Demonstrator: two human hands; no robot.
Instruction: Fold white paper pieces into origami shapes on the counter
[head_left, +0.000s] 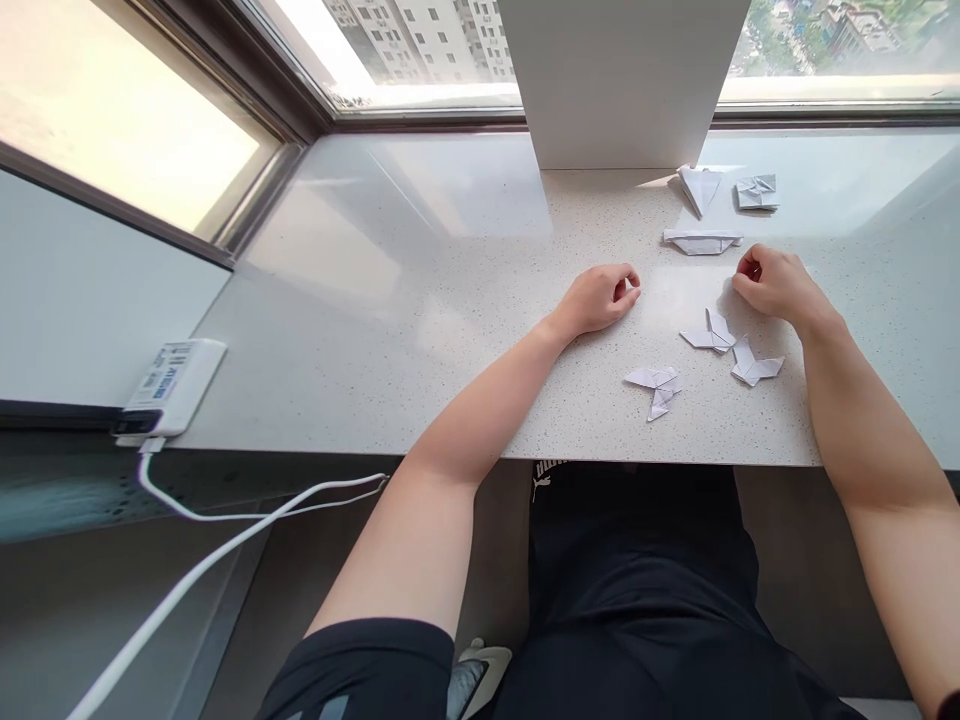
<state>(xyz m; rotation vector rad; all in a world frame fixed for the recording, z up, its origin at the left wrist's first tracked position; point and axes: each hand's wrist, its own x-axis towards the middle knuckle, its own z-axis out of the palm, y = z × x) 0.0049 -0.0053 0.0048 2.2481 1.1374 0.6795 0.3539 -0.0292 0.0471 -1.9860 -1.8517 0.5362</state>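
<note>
My left hand (602, 298) rests on the counter with its fingers curled loosely in, and nothing shows in it. Across from it, my right hand (780, 282) is also closed, thumb against the bent fingers, with no object visible in its grip. Just beyond the right hand lies a folded paper boat (703, 243). Nearer to me are three winged folded paper pieces: one (711, 332) below the right hand, another (754, 364) beside it, and a third (657, 388) further left. A folded paper triangle (700, 188) and a square folded paper (757, 192) sit at the back.
The speckled white counter (420, 330) runs under the windows. A grey-white pillar (622, 80) stands at its back edge. On the left, a white power bank or adapter (171, 388) lies at the edge, with a white cable (195, 590) hanging down.
</note>
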